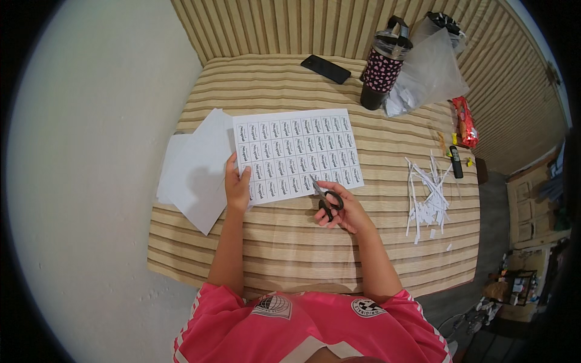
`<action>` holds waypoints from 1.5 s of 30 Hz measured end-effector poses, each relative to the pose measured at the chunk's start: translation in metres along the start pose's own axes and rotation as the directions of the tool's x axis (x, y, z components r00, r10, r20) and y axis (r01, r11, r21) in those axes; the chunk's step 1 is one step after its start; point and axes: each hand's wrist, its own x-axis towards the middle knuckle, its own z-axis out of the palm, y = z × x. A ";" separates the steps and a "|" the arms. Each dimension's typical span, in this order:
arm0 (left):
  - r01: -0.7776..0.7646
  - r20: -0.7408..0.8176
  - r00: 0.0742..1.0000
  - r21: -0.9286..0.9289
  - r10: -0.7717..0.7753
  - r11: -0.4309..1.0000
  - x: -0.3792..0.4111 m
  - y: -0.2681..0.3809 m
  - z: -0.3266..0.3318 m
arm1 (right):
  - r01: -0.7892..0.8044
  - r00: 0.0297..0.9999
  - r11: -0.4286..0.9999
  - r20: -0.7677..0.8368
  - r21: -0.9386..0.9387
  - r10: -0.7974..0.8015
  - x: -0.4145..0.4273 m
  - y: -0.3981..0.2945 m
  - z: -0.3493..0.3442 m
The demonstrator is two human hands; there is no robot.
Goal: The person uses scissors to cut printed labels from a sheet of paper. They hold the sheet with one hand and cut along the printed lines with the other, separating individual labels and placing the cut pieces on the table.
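A white paper sheet (297, 152), printed with a grid of repeated labels bearing writing, is raised over the cloth-covered surface. My left hand (237, 183) grips its lower left corner, thumb on top. In my right hand (347, 211) is a pair of scissors (327, 199) with black handles, the fingers through the loops. The blades meet the sheet's near edge, right of its middle; how far they are parted is too small to tell. Under and left of my left hand lie several loose white sheets (195, 168), overlapping at angles.
Paper strips and scraps (428, 199) lie in a heap at the right, beside a small dark device (456, 162) and a red snack packet (465, 122). Farther back stand a tumbler (383, 70) and a plastic bag (431, 68); a phone (326, 69) lies left of them.
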 end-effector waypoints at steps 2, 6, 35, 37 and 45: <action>0.023 -0.019 1.000 0.021 -0.023 1.000 0.002 -0.009 -0.003 | 0.025 1.000 0.999 0.000 0.044 -0.025 -0.001 -0.002 -0.004; 0.043 -0.007 0.999 0.053 -0.043 0.998 0.001 -0.007 0.000 | 0.195 0.975 0.971 -0.131 0.140 -0.177 0.003 0.002 -0.008; 0.163 0.029 0.986 0.043 -0.164 0.986 -0.003 0.002 0.007 | -0.024 0.984 0.983 -0.176 -0.183 -0.008 0.001 0.000 0.006; 0.161 0.032 0.986 0.028 -0.162 0.987 -0.006 0.010 0.013 | -0.020 0.989 0.985 -0.149 -0.170 -0.006 0.001 0.001 0.006; 0.131 0.062 0.989 0.000 -0.131 0.991 -0.007 0.011 0.016 | -0.017 0.994 0.989 -0.113 -0.147 0.001 0.004 0.004 0.005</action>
